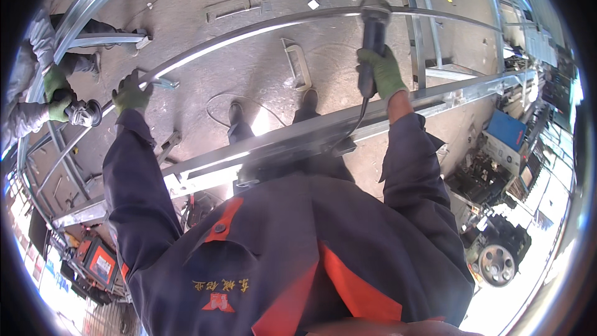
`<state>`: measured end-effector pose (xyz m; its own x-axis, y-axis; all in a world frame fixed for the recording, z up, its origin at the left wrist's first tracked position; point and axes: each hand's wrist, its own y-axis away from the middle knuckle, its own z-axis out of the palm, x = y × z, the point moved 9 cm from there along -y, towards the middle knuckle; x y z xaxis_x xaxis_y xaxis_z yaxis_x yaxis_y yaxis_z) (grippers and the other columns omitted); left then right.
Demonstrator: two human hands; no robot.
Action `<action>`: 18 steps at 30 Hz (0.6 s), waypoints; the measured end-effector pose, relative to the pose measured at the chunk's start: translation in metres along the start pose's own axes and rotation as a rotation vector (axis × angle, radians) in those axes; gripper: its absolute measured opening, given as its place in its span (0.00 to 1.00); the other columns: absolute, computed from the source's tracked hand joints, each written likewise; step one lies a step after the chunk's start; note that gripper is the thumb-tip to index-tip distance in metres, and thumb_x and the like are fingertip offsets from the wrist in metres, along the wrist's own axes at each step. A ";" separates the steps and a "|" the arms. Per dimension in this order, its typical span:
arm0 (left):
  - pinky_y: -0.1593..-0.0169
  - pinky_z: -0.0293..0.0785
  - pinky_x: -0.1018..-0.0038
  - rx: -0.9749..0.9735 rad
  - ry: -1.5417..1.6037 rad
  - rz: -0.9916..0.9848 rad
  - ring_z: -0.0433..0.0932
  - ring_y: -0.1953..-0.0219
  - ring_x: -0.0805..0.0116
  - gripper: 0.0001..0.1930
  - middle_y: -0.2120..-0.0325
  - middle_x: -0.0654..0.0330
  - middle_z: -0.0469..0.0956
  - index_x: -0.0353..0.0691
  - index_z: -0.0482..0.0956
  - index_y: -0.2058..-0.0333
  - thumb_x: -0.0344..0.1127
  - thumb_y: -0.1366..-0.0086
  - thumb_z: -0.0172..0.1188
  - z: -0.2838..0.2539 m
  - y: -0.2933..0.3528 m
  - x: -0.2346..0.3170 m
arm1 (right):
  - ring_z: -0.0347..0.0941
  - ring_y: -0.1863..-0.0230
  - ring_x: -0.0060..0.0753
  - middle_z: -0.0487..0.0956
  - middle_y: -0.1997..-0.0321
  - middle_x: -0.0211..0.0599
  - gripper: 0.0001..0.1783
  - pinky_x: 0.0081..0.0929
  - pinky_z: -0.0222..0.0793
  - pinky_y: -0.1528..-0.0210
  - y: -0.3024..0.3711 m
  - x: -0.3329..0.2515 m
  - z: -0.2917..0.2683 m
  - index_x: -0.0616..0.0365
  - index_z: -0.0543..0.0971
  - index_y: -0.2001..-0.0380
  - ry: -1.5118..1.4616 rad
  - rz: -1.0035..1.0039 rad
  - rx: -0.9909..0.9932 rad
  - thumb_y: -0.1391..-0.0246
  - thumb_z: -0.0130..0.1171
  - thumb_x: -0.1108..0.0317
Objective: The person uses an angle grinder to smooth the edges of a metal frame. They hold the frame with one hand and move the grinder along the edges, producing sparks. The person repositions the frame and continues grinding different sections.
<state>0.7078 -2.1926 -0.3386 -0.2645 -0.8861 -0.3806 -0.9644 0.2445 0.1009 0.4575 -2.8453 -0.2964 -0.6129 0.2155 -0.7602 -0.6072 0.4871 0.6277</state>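
Observation:
My right hand (pixel 384 70), in a green glove, is wrapped round the body of a black angle grinder (pixel 374 36). The grinder's head is against or just over a long metal tube (pixel 267 23), which looks curved in this view. A cable hangs from its near end. My left hand (pixel 132 94), gloved as well, is closed round the same tube further left. Just left of it, a co-worker's gloved hands (pixel 57 96) hold another angle grinder (pixel 85 113) by the tube.
A wide metal beam (pixel 273 140) crosses in front of my body. C-clamps (pixel 297 65) and a cable lie on the concrete floor beyond. Metal framing (pixel 429 25) stands at the right. Machinery with a gear wheel (pixel 496 266) is at lower right, a red machine (pixel 99 262) at lower left.

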 end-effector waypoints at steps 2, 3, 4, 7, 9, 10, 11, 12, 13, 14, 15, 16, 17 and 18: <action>0.35 0.73 0.46 0.060 0.123 0.113 0.84 0.40 0.59 0.28 0.44 0.61 0.86 0.59 0.81 0.36 0.63 0.27 0.60 -0.020 0.005 0.051 | 0.84 0.58 0.38 0.84 0.56 0.42 0.35 0.35 0.81 0.59 0.005 0.016 0.012 0.63 0.75 0.40 0.164 0.063 -0.052 0.45 0.79 0.59; 0.36 0.73 0.46 0.026 0.178 0.135 0.84 0.40 0.59 0.28 0.44 0.60 0.86 0.59 0.81 0.36 0.63 0.27 0.59 -0.028 -0.003 0.071 | 0.83 0.53 0.38 0.85 0.54 0.44 0.38 0.34 0.80 0.53 0.011 0.017 0.024 0.65 0.74 0.37 0.250 0.021 -0.123 0.45 0.78 0.58; 0.36 0.74 0.46 -0.085 0.290 0.073 0.84 0.39 0.60 0.28 0.43 0.60 0.86 0.57 0.81 0.36 0.64 0.27 0.59 -0.028 -0.015 0.084 | 0.83 0.53 0.37 0.85 0.54 0.44 0.39 0.34 0.80 0.53 0.018 0.012 0.035 0.66 0.74 0.36 0.206 -0.069 -0.177 0.45 0.79 0.59; 0.39 0.76 0.47 -0.199 0.382 0.088 0.81 0.36 0.57 0.31 0.36 0.58 0.82 0.51 0.79 0.34 0.61 0.29 0.63 -0.048 -0.015 0.136 | 0.84 0.54 0.35 0.85 0.54 0.43 0.38 0.33 0.81 0.54 0.046 0.003 0.025 0.66 0.74 0.36 0.087 -0.098 -0.220 0.46 0.79 0.63; 0.40 0.76 0.47 0.040 0.231 0.318 0.80 0.35 0.54 0.34 0.34 0.56 0.80 0.49 0.77 0.33 0.60 0.31 0.66 -0.088 -0.001 0.184 | 0.85 0.56 0.34 0.85 0.54 0.43 0.37 0.33 0.81 0.55 0.064 -0.007 0.006 0.66 0.74 0.36 -0.053 -0.051 -0.222 0.46 0.78 0.65; 0.35 0.73 0.47 0.067 0.230 0.335 0.77 0.33 0.53 0.37 0.33 0.55 0.78 0.49 0.74 0.30 0.60 0.32 0.67 -0.094 0.006 0.207 | 0.85 0.57 0.33 0.85 0.54 0.43 0.36 0.32 0.82 0.56 0.068 -0.014 -0.004 0.65 0.74 0.36 -0.134 -0.017 -0.230 0.45 0.78 0.66; 0.31 0.69 0.47 0.072 0.205 0.338 0.75 0.30 0.53 0.40 0.31 0.54 0.76 0.49 0.70 0.27 0.60 0.33 0.68 -0.095 0.011 0.234 | 0.85 0.58 0.32 0.85 0.54 0.42 0.35 0.32 0.82 0.56 0.073 -0.022 -0.010 0.65 0.74 0.37 -0.222 -0.001 -0.254 0.45 0.77 0.68; 0.27 0.66 0.47 0.110 0.178 0.343 0.72 0.27 0.52 0.44 0.29 0.53 0.74 0.50 0.67 0.25 0.60 0.34 0.70 -0.098 0.017 0.255 | 0.85 0.61 0.33 0.85 0.54 0.43 0.33 0.30 0.82 0.59 0.077 -0.028 -0.018 0.64 0.74 0.37 -0.211 -0.007 -0.215 0.42 0.74 0.67; 0.28 0.67 0.47 0.118 0.184 0.279 0.74 0.30 0.52 0.42 0.33 0.53 0.77 0.49 0.68 0.26 0.58 0.33 0.70 -0.096 0.016 0.264 | 0.85 0.60 0.34 0.85 0.54 0.43 0.34 0.31 0.82 0.58 0.085 -0.031 -0.023 0.64 0.73 0.35 -0.247 0.010 -0.229 0.41 0.73 0.66; 0.29 0.69 0.48 0.162 0.187 0.220 0.77 0.33 0.52 0.39 0.37 0.53 0.79 0.49 0.68 0.27 0.55 0.32 0.69 -0.095 0.008 0.273 | 0.85 0.59 0.35 0.85 0.54 0.44 0.35 0.32 0.82 0.57 0.094 -0.032 -0.030 0.64 0.72 0.33 -0.280 0.036 -0.236 0.40 0.72 0.65; 0.30 0.70 0.48 0.151 0.183 0.170 0.79 0.36 0.52 0.37 0.41 0.53 0.82 0.48 0.69 0.29 0.53 0.32 0.69 -0.090 0.000 0.279 | 0.85 0.58 0.36 0.85 0.54 0.44 0.36 0.33 0.82 0.56 0.103 -0.031 -0.036 0.63 0.71 0.31 -0.322 0.063 -0.246 0.40 0.70 0.64; 0.39 0.77 0.50 0.098 0.250 0.196 0.84 0.46 0.50 0.27 0.51 0.55 0.85 0.47 0.73 0.36 0.45 0.30 0.65 -0.082 -0.011 0.278 | 0.84 0.56 0.38 0.86 0.52 0.46 0.40 0.35 0.81 0.52 0.114 -0.031 -0.040 0.63 0.68 0.27 -0.331 0.029 -0.249 0.39 0.68 0.61; 0.42 0.79 0.50 0.039 0.218 0.218 0.85 0.47 0.49 0.24 0.52 0.55 0.85 0.47 0.74 0.38 0.44 0.29 0.64 -0.074 -0.018 0.280 | 0.84 0.51 0.41 0.85 0.45 0.45 0.43 0.39 0.82 0.45 0.123 -0.026 -0.046 0.62 0.67 0.26 -0.374 0.054 -0.232 0.41 0.69 0.60; 0.44 0.80 0.50 -0.017 0.187 0.234 0.86 0.49 0.49 0.22 0.54 0.55 0.86 0.47 0.74 0.40 0.42 0.29 0.63 -0.067 -0.025 0.280 | 0.84 0.48 0.42 0.84 0.43 0.45 0.44 0.42 0.82 0.41 0.131 -0.024 -0.050 0.62 0.66 0.25 -0.432 0.030 -0.233 0.42 0.69 0.60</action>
<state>0.6578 -2.4734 -0.3859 -0.4745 -0.8638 -0.1696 -0.8764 0.4457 0.1822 0.3678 -2.8293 -0.1874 -0.3959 0.5821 -0.7103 -0.7199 0.2835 0.6336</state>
